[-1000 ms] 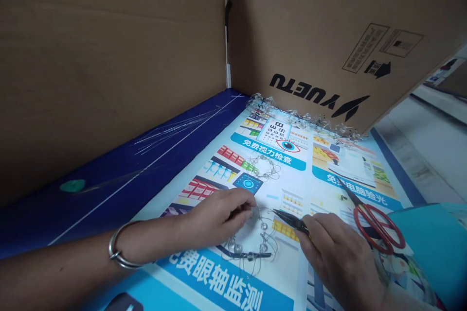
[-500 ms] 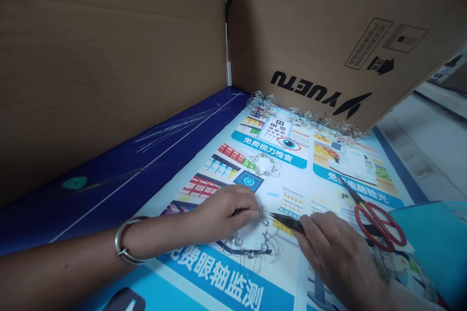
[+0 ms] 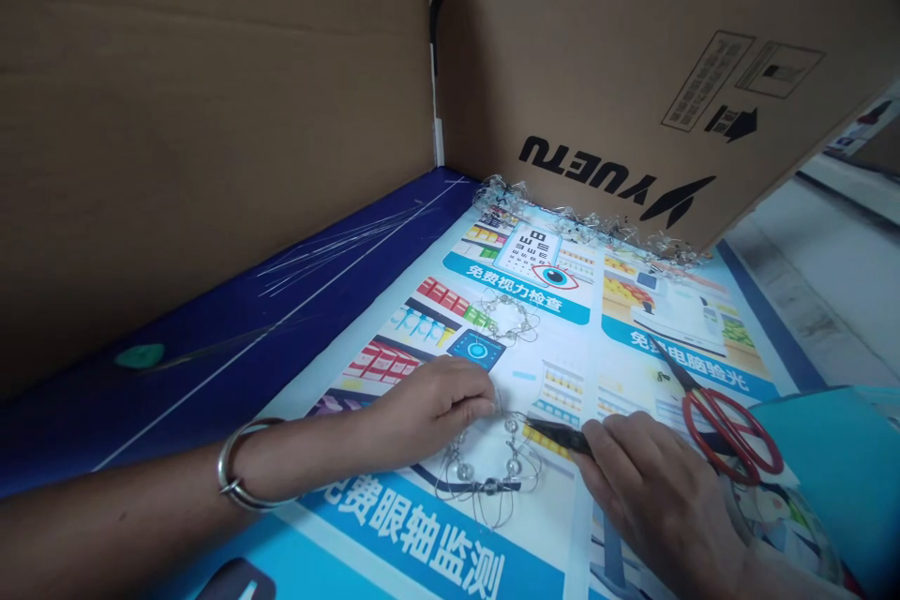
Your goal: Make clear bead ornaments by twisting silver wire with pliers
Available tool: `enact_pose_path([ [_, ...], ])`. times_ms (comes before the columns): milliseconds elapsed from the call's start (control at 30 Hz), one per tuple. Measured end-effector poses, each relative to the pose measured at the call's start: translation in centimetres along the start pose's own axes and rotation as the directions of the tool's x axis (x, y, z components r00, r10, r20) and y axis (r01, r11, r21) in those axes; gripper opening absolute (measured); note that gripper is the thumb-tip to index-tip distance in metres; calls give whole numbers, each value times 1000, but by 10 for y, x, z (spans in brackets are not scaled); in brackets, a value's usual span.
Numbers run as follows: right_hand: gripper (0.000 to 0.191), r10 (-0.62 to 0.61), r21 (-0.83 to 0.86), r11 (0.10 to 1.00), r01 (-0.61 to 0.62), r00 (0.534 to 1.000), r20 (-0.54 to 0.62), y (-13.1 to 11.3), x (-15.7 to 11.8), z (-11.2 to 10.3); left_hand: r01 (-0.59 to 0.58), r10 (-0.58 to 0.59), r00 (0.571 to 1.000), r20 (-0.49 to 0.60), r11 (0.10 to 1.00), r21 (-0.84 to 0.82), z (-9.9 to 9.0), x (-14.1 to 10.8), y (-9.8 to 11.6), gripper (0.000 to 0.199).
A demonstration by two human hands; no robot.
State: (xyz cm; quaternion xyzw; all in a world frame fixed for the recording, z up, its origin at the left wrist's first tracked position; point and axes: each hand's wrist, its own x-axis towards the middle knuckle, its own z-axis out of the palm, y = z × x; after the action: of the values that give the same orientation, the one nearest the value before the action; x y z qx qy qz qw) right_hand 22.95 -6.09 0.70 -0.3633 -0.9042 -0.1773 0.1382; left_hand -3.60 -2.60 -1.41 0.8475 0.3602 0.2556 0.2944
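A ring of clear beads strung on thin wire [image 3: 490, 486] hangs just below my left hand [image 3: 450, 408], whose thumb and fingers pinch it at the top. Loose wire ends curl out around the beads. My right hand [image 3: 651, 497] is wrapped round dark-handled pliers [image 3: 559, 434]. The narrow jaws point left and meet the wire near the upper right bead. Whether the jaws are fully closed is too small to tell. A second beaded wire ring [image 3: 504, 317] lies farther back on the printed sheet [image 3: 562, 534].
Red-handled scissors [image 3: 731, 436] lie right of my right hand, beside a turquoise item [image 3: 836, 459]. A row of beaded wire pieces [image 3: 597, 230] runs along the cardboard wall [image 3: 597, 37]. Straight wires [image 3: 337, 248] and a small green piece [image 3: 141, 356] rest on the blue surface at left.
The pliers' tip has shifted slightly right and down along the wire. The beaded ring has moved a little downward, and my left fingers are closer together.
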Motion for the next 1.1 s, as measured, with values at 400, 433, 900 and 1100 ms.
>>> enact_pose_path([
  [400, 14, -48, -70, 996, 55, 994, 95, -4, 6, 3, 2, -2, 1000, 13, 1000, 21, 0, 1, -1, 20],
  [433, 16, -58, -79, 995, 66, 994, 97, -4, 5, 3, 6, -6, 1000, 12, 1000, 25, 0, 1, -1, 21],
  [900, 22, -160, -126, 977, 174, 981, 113, -4, 11, -5, -8, 7, 1000, 6, 995, 100, 1, 0, 2, 21],
  [1100, 20, -150, -148, 974, 173, 976, 155, -2, 10, -2, -3, 2, 1000, 16, 996, 90, 2, 1, 5, 19],
])
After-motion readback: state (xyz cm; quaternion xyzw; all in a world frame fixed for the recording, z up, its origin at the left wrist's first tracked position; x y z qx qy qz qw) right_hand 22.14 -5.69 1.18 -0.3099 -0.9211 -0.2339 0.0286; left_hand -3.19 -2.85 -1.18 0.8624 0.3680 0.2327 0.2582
